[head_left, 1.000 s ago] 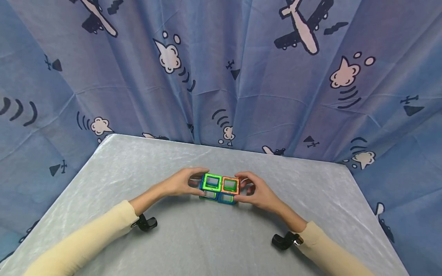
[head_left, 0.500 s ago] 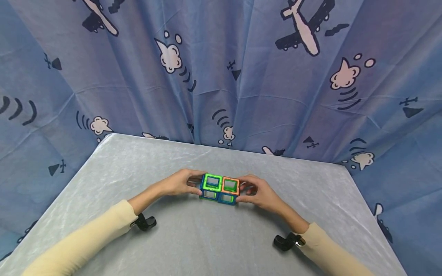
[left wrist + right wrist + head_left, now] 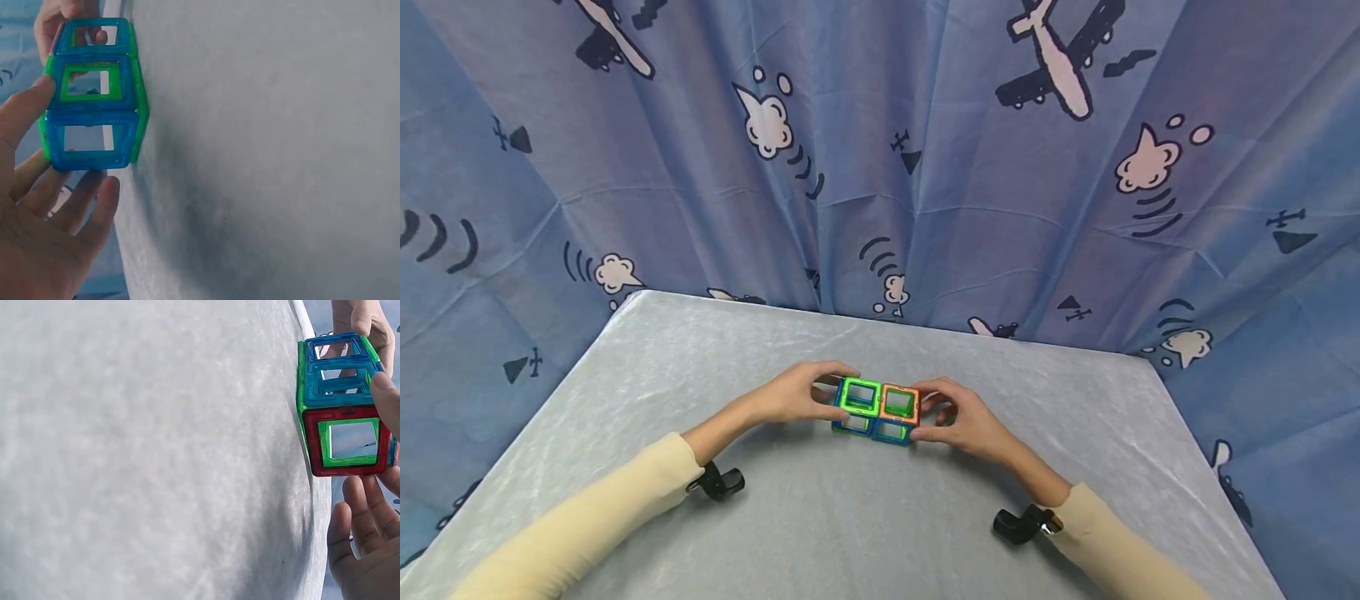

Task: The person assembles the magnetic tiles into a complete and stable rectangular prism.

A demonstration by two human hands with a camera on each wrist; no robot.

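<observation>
A two-cube box of magnetic tiles [image 3: 880, 410] sits in the middle of the table. Its top shows a green tile [image 3: 860, 396] on the left and an orange tile [image 3: 900, 403] on the right, with blue tiles along the front. My left hand [image 3: 795, 395] holds the left end, its thumb at the front edge and fingers round the back. At the opposite end my right hand [image 3: 964, 419] grips the box between thumb and fingers. A red end tile [image 3: 347, 470] faces the right wrist view, and a blue end tile [image 3: 94, 160] faces the left one.
Pale grey cloth covers the table [image 3: 880, 525]. Behind its far edge hangs a blue curtain [image 3: 865, 167] printed with planes and clouds. Black wrist cameras [image 3: 721, 482] sit at both cuffs, close above the cloth.
My left hand drew slightly left, then moved back right, its thumb now farther along the front edge. My right hand has shifted a little outward. The tile box stays almost in place.
</observation>
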